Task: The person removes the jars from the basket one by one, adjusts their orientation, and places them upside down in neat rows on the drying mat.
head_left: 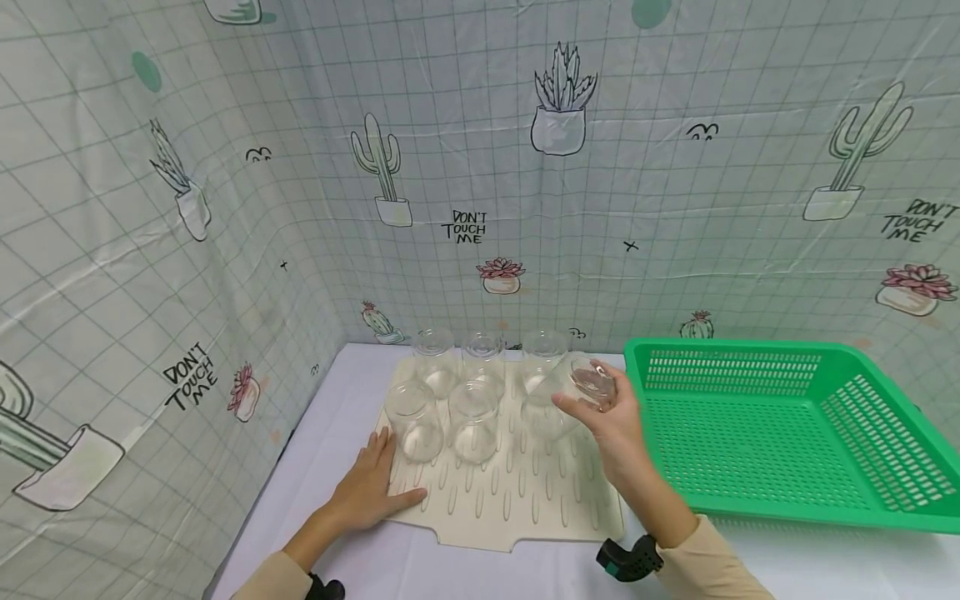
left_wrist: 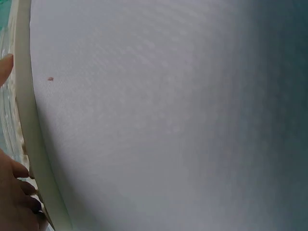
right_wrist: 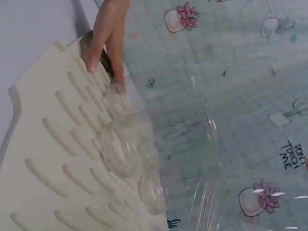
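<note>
My right hand (head_left: pixel 618 425) holds a clear glass (head_left: pixel 577 372) by one end, fingers and thumb around it. The glass is tilted over the right part of a cream drying mat (head_left: pixel 536 508) with raised ridges. In the right wrist view, clear curved edges (right_wrist: pixel 204 207) show close up at the lower right. My left hand (head_left: pixel 367 483) rests at the mat's left edge, fingers spread and the thumb on its surface. Several clear glasses (head_left: pixel 472 433) stand on the mat in two rows. The left wrist view shows only part of the left hand (left_wrist: pixel 17 192) beside the mat's rim.
A green plastic basket (head_left: pixel 757 500) with perforated walls stands right of the mat. White cloth (head_left: pixel 450 575) covers the table. Behind and to the left hangs a gridded curtain (head_left: pixel 465 108) printed with potted plants.
</note>
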`<state>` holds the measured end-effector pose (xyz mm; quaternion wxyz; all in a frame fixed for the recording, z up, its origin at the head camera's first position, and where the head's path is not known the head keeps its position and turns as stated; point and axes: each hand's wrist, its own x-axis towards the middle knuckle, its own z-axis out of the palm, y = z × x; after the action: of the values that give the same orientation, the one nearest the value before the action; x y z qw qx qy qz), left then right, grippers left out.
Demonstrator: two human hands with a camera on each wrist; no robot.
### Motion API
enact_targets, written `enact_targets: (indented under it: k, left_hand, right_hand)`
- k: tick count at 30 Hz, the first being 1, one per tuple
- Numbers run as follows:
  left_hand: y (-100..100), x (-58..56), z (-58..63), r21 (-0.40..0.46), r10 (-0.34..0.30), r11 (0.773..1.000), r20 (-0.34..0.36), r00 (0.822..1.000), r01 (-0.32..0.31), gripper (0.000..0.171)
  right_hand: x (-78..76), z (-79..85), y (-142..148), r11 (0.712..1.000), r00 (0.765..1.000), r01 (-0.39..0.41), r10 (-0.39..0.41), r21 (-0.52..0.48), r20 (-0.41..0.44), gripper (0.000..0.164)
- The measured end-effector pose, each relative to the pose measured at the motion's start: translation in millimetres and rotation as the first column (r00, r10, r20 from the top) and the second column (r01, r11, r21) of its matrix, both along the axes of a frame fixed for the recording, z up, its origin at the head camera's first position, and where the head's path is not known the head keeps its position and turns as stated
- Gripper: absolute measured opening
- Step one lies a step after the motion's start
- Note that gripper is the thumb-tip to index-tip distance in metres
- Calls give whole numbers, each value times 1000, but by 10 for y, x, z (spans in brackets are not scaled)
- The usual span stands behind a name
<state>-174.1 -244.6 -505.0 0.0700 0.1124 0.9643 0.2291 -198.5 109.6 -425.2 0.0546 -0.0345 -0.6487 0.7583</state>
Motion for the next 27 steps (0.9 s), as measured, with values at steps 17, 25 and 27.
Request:
enact_targets:
  k: [17,25,27]
  left_hand:
    - [21,5,27,-27,-15,1000,13,1000,16,111]
    - [17,-17,2,-32,-5,999,12,1000,6,112]
    - [14,-21,-8,-32,-4,999,15,1000,5,113]
  right_hand:
    - [-85,-199,-160,968,999,-42,48,248,-18,83]
    - [-126,-300,-240,950,998,-70,65,306,24,84]
    - [-134,-321,-255,948,997,-71,67,311,23,84]
